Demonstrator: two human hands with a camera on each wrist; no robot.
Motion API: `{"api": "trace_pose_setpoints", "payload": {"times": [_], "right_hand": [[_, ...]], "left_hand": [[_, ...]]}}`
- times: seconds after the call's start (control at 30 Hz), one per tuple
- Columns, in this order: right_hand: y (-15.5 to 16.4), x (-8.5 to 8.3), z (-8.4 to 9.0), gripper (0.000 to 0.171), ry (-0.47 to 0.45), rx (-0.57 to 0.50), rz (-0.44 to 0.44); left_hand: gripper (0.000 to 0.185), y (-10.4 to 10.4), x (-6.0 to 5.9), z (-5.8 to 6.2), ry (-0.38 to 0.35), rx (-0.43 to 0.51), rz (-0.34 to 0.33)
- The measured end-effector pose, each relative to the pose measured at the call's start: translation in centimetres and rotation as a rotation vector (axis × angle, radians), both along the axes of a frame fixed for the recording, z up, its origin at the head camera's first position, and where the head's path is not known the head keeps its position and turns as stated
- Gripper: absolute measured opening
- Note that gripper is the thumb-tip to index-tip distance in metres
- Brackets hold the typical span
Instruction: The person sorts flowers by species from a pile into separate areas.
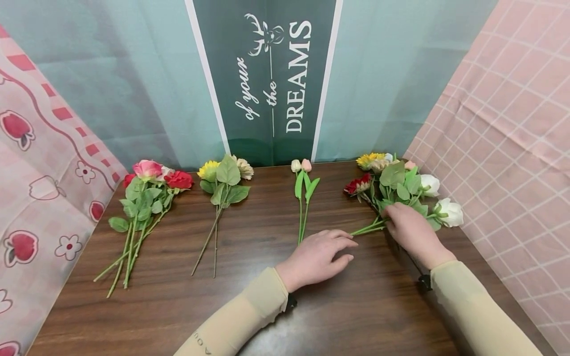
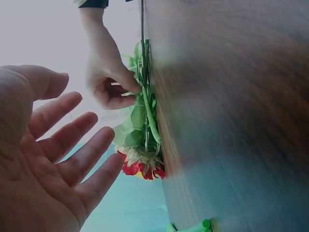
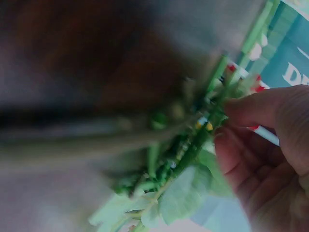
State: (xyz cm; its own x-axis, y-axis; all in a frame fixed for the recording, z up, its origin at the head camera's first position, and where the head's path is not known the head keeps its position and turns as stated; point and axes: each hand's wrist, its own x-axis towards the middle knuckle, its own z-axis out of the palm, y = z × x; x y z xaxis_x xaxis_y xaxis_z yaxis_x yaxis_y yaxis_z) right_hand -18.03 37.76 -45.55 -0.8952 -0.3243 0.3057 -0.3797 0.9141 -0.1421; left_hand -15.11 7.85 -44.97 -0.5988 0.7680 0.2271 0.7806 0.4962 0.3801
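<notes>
My right hand (image 1: 414,235) is over the pile of artificial flowers at the table's right side. Its thumb and fingers pinch a green flower stem (image 3: 258,29) in the right wrist view; which bloom it belongs to is hidden among the leaves (image 1: 393,175). That pile has a sunflower (image 1: 369,160), a dark red flower (image 1: 358,184) and white roses (image 1: 450,212). Loosely spread, the fingers of my left hand (image 1: 317,257) hold nothing, as the left wrist view shows. It hovers near the lower stems of two tulips (image 1: 306,165), one cream and one pink.
A bunch of red and pink roses (image 1: 148,169) lies at the left on the wooden table (image 1: 169,316). Beside it are a sunflower (image 1: 208,170) and a beige flower (image 1: 244,169), stems crossed. Curtains (image 1: 142,89) and a pink checked cloth (image 1: 503,123) border the table.
</notes>
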Motion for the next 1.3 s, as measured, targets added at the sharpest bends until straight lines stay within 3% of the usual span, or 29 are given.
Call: {"api": "trace_pose_setpoints", "payload": {"times": [0.2,0.37,0.43,0.6,0.67,0.77,0.87,1.0,1.17,1.3], "right_hand": [[2.6,0.7,2.9,0.01,-0.241,-0.053,-0.207],[3.8,1.3,3.3,0.036,-0.44,-0.042,-0.288],[3.8,1.2,2.8,0.036,-0.421,-0.072,-0.299],[3.8,-0.4,2.2,0.021,-0.194,-0.213,-0.31],[4.4,-1.3,2.4,0.021,-0.169,-0.227,-0.339],[5.8,-2.6,2.5,0.029,-0.235,-0.194,-0.395],[6.6,-3.6,2.7,0.042,-0.374,-0.154,-0.414],[6.9,-4.3,2.3,0.052,-0.486,-0.188,-0.441],[7.1,-4.9,1.4,0.044,-0.468,-0.273,-0.495],[6.8,-4.9,1.2,0.039,-0.391,-0.311,-0.505]], "left_hand": [[0.035,0.0,0.1,0.2,-0.011,-0.014,-0.001],[0.034,-0.1,0.2,0.2,-0.013,-0.023,-0.006],[0.034,-0.1,0.2,0.2,-0.011,-0.022,-0.007],[0.033,-0.1,0.3,0.2,-0.001,-0.025,-0.004],[0.033,-0.1,0.3,0.2,0.005,-0.026,-0.007],[0.032,0.1,0.4,0.1,0.012,-0.028,-0.016],[0.032,0.1,0.4,0.0,0.014,-0.035,-0.024],[0.033,0.1,0.5,-0.1,0.003,-0.046,-0.028],[0.032,0.0,0.6,0.0,-0.019,-0.043,-0.03],[0.031,0.0,0.5,0.0,-0.026,-0.026,-0.016]]}}
